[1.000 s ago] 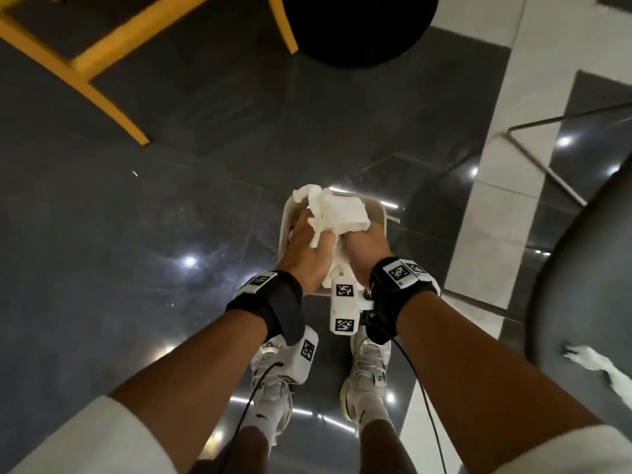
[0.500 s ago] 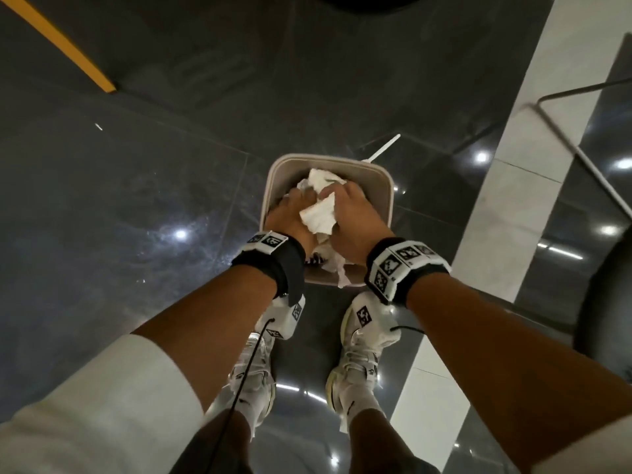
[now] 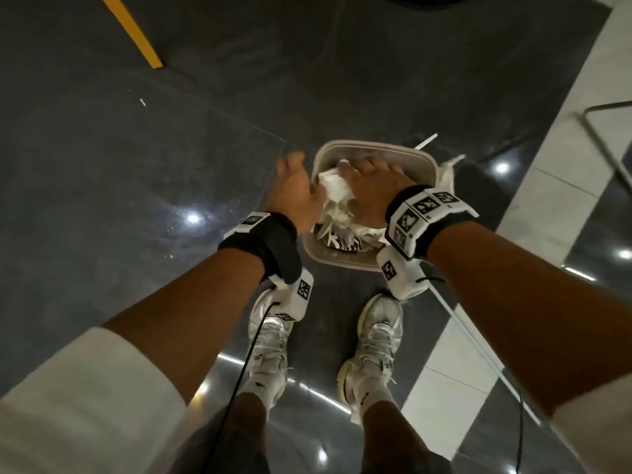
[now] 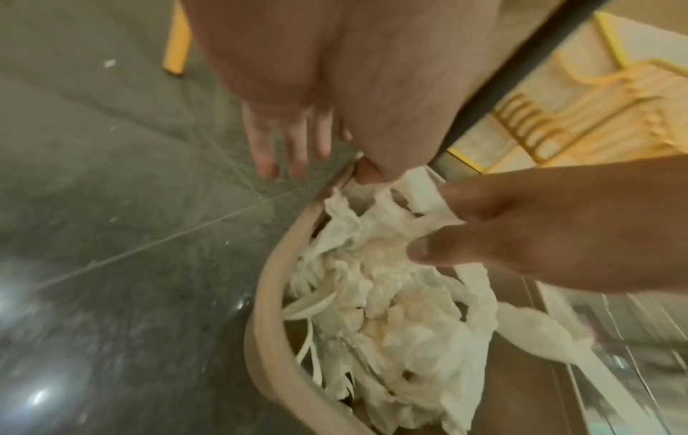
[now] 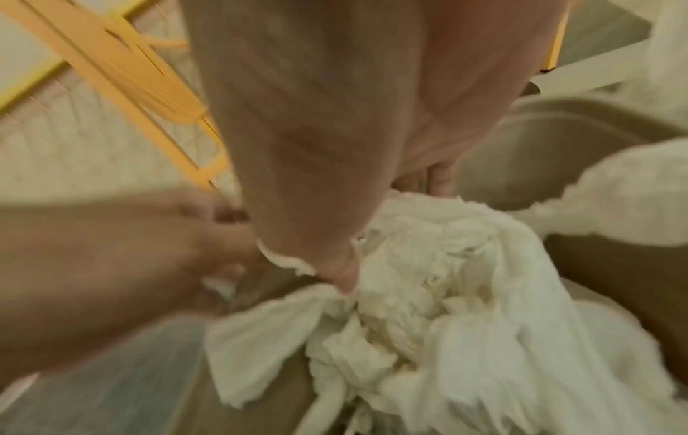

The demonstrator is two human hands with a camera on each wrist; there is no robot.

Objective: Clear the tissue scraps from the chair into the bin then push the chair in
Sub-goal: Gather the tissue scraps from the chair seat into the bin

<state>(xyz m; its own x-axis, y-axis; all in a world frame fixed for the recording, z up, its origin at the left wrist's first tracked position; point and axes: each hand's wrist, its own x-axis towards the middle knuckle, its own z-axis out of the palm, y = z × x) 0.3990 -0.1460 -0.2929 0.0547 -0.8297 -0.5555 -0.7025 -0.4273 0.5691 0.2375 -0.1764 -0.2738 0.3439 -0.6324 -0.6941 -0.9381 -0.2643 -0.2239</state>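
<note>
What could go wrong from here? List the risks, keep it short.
1. The right hand pinches the tissue scraps, which are heaped to the rim of the bin. Lifting the hand may drag some back out.
2. One tissue piece hangs over the bin's far right edge and could drop to the floor.
3. A white speck lies on the floor and could easily be missed.

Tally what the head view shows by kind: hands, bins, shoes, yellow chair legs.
Hands: 2, left hand and right hand
Bins: 1, bin
Shoes: 2, left shoe, right shoe
Yellow chair legs: 1, chair leg
Total: 6
</note>
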